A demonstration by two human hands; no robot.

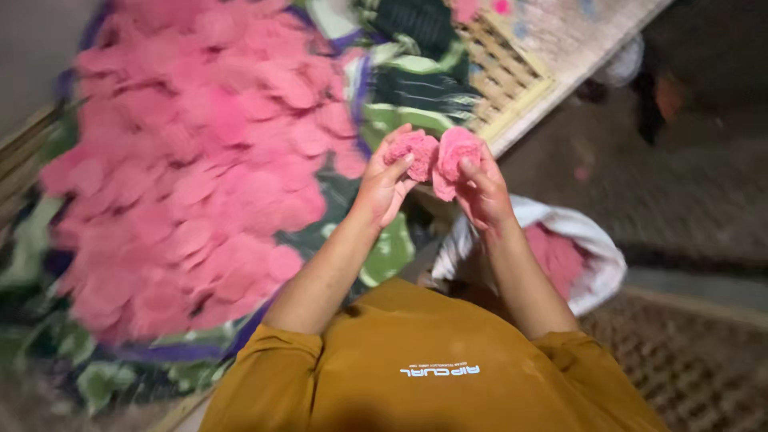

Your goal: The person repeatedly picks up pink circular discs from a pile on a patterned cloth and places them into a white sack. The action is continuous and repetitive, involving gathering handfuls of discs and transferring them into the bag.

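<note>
Left hand point(386, 186) is closed on a crumpled pink round wafer point(413, 150); right hand point(482, 194) grips a second pink wafer point(456, 152). Many are spread on patterned cloth point(392, 256) at ten o'clock; more remain in a white sack point(596, 248) at four o'clock.

Many flat pink discs point(184, 168) are lying spread over a green-and-purple patterned cloth point(384, 256). A white sack point(596, 240) holding more pink pieces is sitting open beside a woven mat point(688, 360).
</note>
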